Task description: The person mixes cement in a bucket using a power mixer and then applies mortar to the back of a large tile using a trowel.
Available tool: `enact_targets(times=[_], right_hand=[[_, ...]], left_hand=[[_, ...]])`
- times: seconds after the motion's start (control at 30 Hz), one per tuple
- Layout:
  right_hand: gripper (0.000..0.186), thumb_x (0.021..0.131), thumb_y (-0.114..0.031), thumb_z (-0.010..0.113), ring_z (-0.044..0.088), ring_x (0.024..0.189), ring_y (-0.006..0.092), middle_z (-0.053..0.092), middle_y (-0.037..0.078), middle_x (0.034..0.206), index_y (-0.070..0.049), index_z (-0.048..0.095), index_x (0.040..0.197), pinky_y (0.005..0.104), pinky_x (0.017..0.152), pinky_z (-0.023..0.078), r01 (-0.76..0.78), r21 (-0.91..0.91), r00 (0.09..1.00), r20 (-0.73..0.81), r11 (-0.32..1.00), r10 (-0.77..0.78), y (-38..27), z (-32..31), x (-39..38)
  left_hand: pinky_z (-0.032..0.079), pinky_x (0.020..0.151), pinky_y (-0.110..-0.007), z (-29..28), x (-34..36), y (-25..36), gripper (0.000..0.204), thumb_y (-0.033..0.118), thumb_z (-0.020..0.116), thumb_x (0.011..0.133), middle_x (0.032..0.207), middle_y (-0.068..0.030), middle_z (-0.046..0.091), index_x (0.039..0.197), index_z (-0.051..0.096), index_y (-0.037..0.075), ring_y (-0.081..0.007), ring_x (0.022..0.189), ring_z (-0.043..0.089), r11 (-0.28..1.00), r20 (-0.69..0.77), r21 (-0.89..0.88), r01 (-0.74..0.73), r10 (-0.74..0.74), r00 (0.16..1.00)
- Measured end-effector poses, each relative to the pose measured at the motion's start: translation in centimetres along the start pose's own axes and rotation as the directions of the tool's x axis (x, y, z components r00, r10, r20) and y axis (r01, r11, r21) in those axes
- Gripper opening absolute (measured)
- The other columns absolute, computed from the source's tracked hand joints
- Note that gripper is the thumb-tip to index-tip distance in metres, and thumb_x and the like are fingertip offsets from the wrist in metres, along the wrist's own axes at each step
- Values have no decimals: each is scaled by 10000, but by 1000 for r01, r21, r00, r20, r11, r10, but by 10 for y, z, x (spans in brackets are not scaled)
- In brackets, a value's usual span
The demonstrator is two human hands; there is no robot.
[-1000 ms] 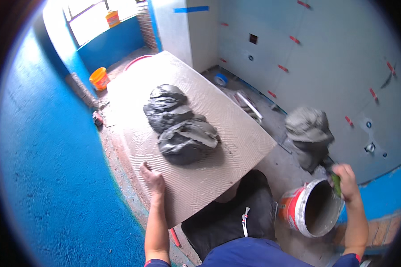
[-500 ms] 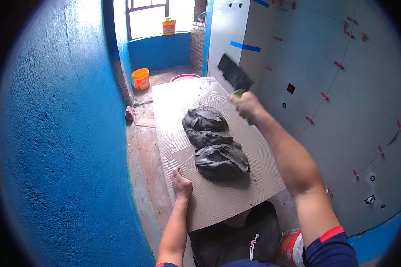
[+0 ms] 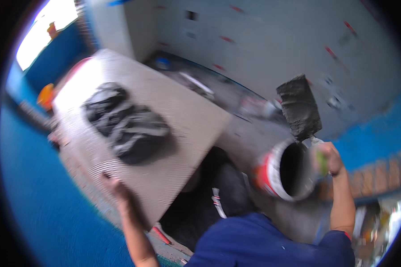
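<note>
In my right hand (image 3: 329, 159) is the green handle of a trowel (image 3: 300, 107), held tilted above a white-and-red bucket (image 3: 272, 171). Dark grey mortar coats its wide blade. The bucket's inside looks dark, and its contents cannot be made out. My left hand (image 3: 116, 186), blurred, is closed at the left edge of a large beige tile (image 3: 189, 133); its fingertips are indistinct. Combed ridges cover the tile's face. On it lies a lumpy heap of dark grey mortar (image 3: 140, 135), apart from both hands.
A blue wall (image 3: 40, 200) runs close along the left. Grey panels with red clips (image 3: 272, 40) stand at the back right. Behind the tile are an orange bucket (image 3: 45, 97) and a pink tub rim (image 3: 78, 66). Bricks (image 3: 374, 180) line the right side.
My view has swung right. My right hand has carried the trowel from beyond the mortar heap to above the bucket. My left hand stays at the tile's edge.
</note>
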State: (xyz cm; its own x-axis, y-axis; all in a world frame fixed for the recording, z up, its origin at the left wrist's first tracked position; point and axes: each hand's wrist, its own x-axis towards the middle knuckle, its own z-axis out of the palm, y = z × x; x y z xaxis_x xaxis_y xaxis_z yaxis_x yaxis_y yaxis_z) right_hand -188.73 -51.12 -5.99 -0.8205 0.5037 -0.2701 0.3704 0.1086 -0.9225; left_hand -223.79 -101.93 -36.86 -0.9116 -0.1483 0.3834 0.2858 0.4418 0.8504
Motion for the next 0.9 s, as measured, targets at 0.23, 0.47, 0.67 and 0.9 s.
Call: enact_targets(times=[0.23,0.47,0.67,0.9], right_hand=[[488,776,-432,510,626,935,361,643,226,989,7,667,920,466,782,485,-630,-777,707,-577,-8,409,115,-83,-40],[342,811,-343,535,659,909,275,686,119,961,-74,708,929,404,768,501,-278,-956,834,-288,-94,470,284,-88,66],[204,837,-183,562,668,873,225,701,37,951,-120,717,954,403,680,499,159,-898,782,-138,-409,607,326,-63,114],[420,908,-275,306,508,442,203,537,94,552,-63,524,619,376,431,427,-305,-952,83,-67,-39,994,385,-83,109]], left_hand=[[370,981,-393,-40,10,-31,474,65,451,788,1186,-242,488,1236,409,-85,-343,1094,483,919,20,395,-16,9,1000],[382,994,-373,-28,16,-10,438,67,407,831,1219,-241,492,1239,411,-90,-316,1134,502,877,30,474,74,-100,995],[401,950,-362,-56,27,-47,419,44,457,804,1143,-196,508,1202,430,-88,-286,1050,514,910,-68,414,22,6,998],[416,960,-340,-77,29,-63,393,43,456,841,1180,-188,502,1209,415,-87,-267,1078,526,908,-129,414,72,-19,991]])
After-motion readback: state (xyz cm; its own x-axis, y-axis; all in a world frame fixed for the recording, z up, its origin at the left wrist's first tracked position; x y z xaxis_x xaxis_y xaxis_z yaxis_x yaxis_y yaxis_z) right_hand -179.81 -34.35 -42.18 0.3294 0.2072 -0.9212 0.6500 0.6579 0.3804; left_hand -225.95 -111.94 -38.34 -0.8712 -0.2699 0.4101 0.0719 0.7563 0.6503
